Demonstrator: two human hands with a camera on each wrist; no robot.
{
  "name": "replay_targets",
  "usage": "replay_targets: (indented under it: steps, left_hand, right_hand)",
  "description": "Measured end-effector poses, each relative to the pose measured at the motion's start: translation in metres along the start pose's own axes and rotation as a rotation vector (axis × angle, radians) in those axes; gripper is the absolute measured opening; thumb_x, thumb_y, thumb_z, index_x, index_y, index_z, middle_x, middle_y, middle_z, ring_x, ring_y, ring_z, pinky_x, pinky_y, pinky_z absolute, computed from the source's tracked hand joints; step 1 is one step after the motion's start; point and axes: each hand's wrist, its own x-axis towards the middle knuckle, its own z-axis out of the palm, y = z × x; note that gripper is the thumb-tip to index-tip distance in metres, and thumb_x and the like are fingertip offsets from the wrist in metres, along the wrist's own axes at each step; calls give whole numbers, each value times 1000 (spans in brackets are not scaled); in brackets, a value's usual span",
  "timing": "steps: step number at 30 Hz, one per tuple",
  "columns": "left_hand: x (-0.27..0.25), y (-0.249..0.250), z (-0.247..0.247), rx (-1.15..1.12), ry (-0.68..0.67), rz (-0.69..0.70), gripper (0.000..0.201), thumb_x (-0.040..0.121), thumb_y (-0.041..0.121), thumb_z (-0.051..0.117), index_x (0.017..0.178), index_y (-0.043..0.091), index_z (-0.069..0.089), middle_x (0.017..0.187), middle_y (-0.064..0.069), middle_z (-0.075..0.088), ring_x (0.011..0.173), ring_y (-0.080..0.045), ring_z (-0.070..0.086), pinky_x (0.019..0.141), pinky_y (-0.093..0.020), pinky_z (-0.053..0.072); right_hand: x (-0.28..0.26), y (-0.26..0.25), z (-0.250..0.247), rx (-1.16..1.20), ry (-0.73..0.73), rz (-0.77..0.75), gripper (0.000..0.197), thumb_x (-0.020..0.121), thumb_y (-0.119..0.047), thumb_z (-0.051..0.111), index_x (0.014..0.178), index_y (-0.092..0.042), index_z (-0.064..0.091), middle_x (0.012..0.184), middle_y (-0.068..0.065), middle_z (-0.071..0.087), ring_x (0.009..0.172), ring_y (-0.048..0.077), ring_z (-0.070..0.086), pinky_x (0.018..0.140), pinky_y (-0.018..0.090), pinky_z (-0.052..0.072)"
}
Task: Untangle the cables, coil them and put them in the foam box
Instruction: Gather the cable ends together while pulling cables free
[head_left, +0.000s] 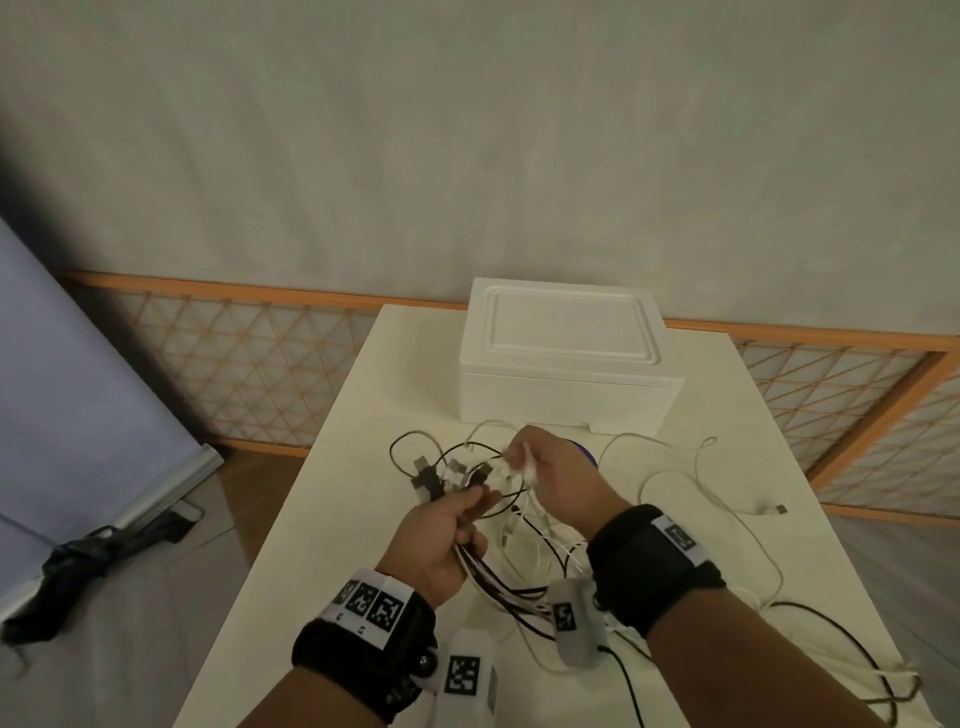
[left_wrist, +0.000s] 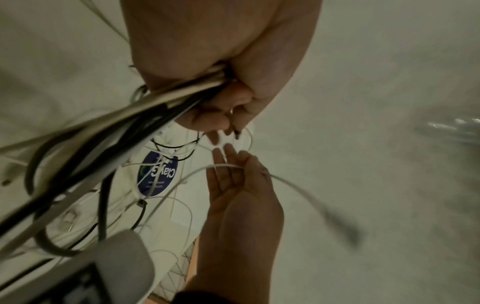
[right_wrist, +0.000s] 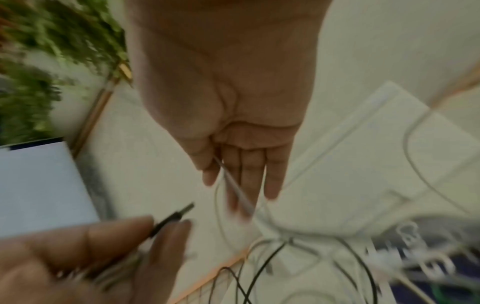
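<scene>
Lying tangled on the white table (head_left: 332, 499), in front of the closed foam box (head_left: 566, 358): black and white cables (head_left: 498, 566), some lifted off the surface, others trailing loose toward the right edge, one white lead ending in a plug (head_left: 777, 509) well apart from the knot. Being gripped as a bundle (left_wrist: 166, 96) in the left hand (head_left: 441, 540), fingers curled tightly round several black and white strands, plug ends sticking out above the fist. Being held between thumb and nearly straight fingers of the right hand (head_left: 558, 480): a single thin white cable (right_wrist: 233, 183), running along the fingers and drooping off past the wrist in the left wrist view. Hovering just beside each other above the table, both hands, near the box's front wall. Sitting on the table under the cables, partly hidden by the right hand: a dark blue round label (left_wrist: 158, 174). Beyond the table, standing along the wall: a lattice screen with orange frame (head_left: 244, 358). Lying on the floor at left: a dark folded object (head_left: 78, 566), too dim for telling apart.
</scene>
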Motion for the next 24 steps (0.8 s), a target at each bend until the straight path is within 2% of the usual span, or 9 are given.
replay_targets:
  steps: [2,4,6,8,10,14,18,21,24]
  left_hand:
    - [0,-2,-3,-106,-38,19,17,85,21,66,77,6,66,78,-12,71,39,-7,36,36,-19,39]
    - [-2,-1,-1,-136,-145,74,23,76,29,67,79,6,68,68,-7,68,38,-7,40,38,-19,39]
    - [-7,-2,2,-42,-252,130,27,70,17,67,93,2,66,65,-6,67,44,-10,54,42,-19,44]
    - [-8,-3,2,40,-330,169,34,67,0,68,100,0,65,86,-12,73,66,-15,68,49,-21,49]
    - [-9,-6,-2,64,-354,180,33,69,-11,66,99,3,67,93,-12,73,70,-18,68,51,-24,49]
    - [-7,-10,-2,168,-140,242,20,85,-4,60,74,13,61,51,3,49,43,-10,41,42,-22,35]
    - [10,10,-28,-34,77,190,22,92,12,58,72,19,53,45,6,34,33,-6,23,36,-18,25]
    - [20,24,-65,-149,182,159,27,93,12,56,71,20,43,42,7,34,30,-6,24,34,-17,25]
    - [21,26,-86,-91,247,144,26,93,13,54,72,20,41,45,6,38,32,-8,28,38,-18,29]
  right_hand:
    - [-4,-7,-2,-192,-162,1,21,92,-13,40,85,-21,59,89,9,66,83,29,65,73,45,52]
    - [-11,-9,10,-586,-280,-51,21,96,-15,39,103,-15,58,97,5,65,89,22,62,75,35,49]
    - [-20,-10,22,-731,-315,-102,25,95,-12,39,114,-7,55,97,10,62,88,25,60,79,38,50]
    - [-26,-10,22,-732,-361,-75,29,95,-11,38,112,0,59,102,15,60,93,30,58,84,43,49]
    - [-29,-10,19,-746,-403,-47,31,97,-11,36,110,3,60,111,17,59,102,32,57,87,44,48]
    - [-41,-12,18,-860,-350,-37,33,97,-28,38,98,-5,62,97,12,63,92,29,60,77,37,49]
    - [-61,-3,-12,-837,-300,78,54,91,-63,34,76,-15,54,77,-1,57,76,17,56,73,35,46]
    - [-76,27,-65,-791,-53,254,68,83,-77,24,65,-18,51,63,-4,55,68,15,55,70,33,47]
    - [-95,51,-115,-791,225,398,64,89,-69,26,60,-19,52,62,0,57,65,17,56,67,35,48]
